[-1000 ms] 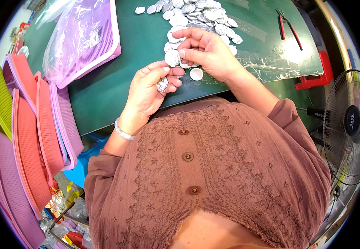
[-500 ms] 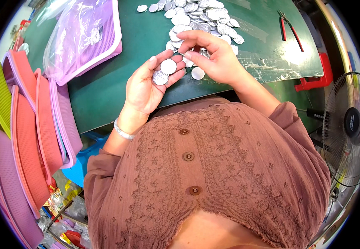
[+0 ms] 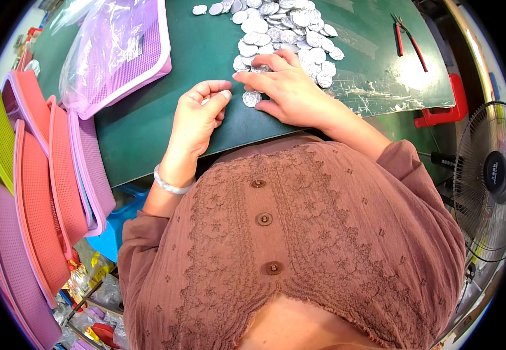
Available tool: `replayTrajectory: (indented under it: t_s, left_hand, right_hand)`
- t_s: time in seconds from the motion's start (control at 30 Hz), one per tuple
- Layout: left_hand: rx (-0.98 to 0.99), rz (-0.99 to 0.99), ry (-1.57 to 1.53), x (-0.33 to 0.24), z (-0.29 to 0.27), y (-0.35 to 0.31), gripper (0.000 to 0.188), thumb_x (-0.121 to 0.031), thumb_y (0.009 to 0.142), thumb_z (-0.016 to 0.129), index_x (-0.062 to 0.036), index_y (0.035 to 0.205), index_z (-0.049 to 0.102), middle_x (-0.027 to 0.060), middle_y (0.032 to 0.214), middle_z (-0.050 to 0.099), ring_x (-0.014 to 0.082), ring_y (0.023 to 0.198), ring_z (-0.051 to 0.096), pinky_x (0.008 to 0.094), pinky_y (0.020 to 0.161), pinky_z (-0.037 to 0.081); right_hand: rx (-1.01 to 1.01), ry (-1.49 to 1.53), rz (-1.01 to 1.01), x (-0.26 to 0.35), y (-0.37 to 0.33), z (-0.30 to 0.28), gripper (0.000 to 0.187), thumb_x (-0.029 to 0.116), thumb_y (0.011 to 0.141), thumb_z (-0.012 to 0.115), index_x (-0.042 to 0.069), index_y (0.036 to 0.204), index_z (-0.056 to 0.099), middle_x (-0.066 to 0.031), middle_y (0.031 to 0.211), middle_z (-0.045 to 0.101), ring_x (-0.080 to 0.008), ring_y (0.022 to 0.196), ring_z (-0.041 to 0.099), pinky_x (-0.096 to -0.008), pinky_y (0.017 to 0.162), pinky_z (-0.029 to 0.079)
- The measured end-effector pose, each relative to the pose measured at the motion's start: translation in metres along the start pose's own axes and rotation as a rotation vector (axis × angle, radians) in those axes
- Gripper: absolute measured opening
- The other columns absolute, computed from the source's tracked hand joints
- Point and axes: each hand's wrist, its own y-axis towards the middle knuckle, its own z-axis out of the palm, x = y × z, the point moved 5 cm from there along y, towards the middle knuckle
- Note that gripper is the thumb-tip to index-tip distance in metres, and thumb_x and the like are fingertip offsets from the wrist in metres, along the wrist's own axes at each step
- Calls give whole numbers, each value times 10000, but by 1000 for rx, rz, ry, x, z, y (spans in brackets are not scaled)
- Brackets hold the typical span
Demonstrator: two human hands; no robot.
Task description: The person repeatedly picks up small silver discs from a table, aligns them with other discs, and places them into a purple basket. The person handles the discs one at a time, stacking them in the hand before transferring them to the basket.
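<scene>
My left hand [image 3: 197, 114] is curled closed above the green table near its front edge. A pale sliver of a round silver medallion [image 3: 205, 101] shows between its thumb and fingers; the rest of what it holds is hidden. To its right, my right hand [image 3: 293, 90] lies palm down over the near end of the medallion pile [image 3: 288, 36], fingers apart. Its thumb tip touches or nearly touches a single embossed medallion [image 3: 251, 98], and other discs are partly covered by its fingers. The medallions are flat, with small loops at the rim.
Red-handled pliers [image 3: 407, 44] lie on the table [image 3: 148, 140] at the far right. A purple basket [image 3: 165, 64] with clear plastic sits at the left. Stacked coloured baskets [image 3: 37, 192] stand farther left, above a blue stool [image 3: 113, 230]. A fan [image 3: 486, 175] is at right.
My left hand has curled closed over the two medallions that lay in its open palm. My right hand has come away from it and lowered onto the pile, fingers spreading.
</scene>
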Motion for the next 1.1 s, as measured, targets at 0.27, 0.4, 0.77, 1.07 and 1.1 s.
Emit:
replayTrajectory:
  t_s: [0.27, 0.4, 0.77, 1.07, 1.1]
  left_hand:
    - [152, -54, 116, 0, 13, 6, 159, -100, 825, 549, -1, 949, 557, -6, 681, 541, 21, 495, 406, 147, 428, 303]
    - [140, -95, -140, -4, 15, 1, 124, -99, 834, 544, -6, 915, 545, 44, 709, 581, 32, 478, 420, 151, 415, 309]
    - [158, -70, -406, 1, 26, -2, 142, -108, 846, 533, -10, 948, 530, 95, 793, 606, 77, 547, 477, 184, 438, 349]
    - [217, -117, -529, 1, 28, -1, 260, -220, 879, 485, 30, 924, 538, 161, 806, 590, 108, 520, 463, 198, 435, 348]
    - [221, -125, -535, 1, 28, -1, 266, -221, 881, 481, 34, 931, 536, 161, 807, 590, 108, 520, 460, 198, 435, 347]
  right_hand:
    - [-105, 135, -71, 6, 7, -12, 513, 87, 667, 637, 87, 1152, 472, -69, 898, 585, -251, 997, 460, -401, 888, 308]
    - [-245, 272, -31, 0, 9, -23, 538, 32, 674, 622, 74, 1181, 446, -82, 875, 589, -239, 933, 499, -358, 843, 369]
    - [-249, 1230, 539, -19, 0, -7, 505, -7, 761, 594, 21, 1225, 398, -25, 839, 576, -83, 802, 544, -218, 748, 434]
    - [-292, 1282, 553, -22, 1, -6, 505, 47, 756, 616, -20, 1205, 396, -71, 828, 617, -94, 756, 549, -233, 667, 438]
    - [-293, 1283, 558, -23, 0, -5, 501, 48, 759, 614, -21, 1205, 398, -68, 827, 618, -94, 754, 549, -232, 668, 439]
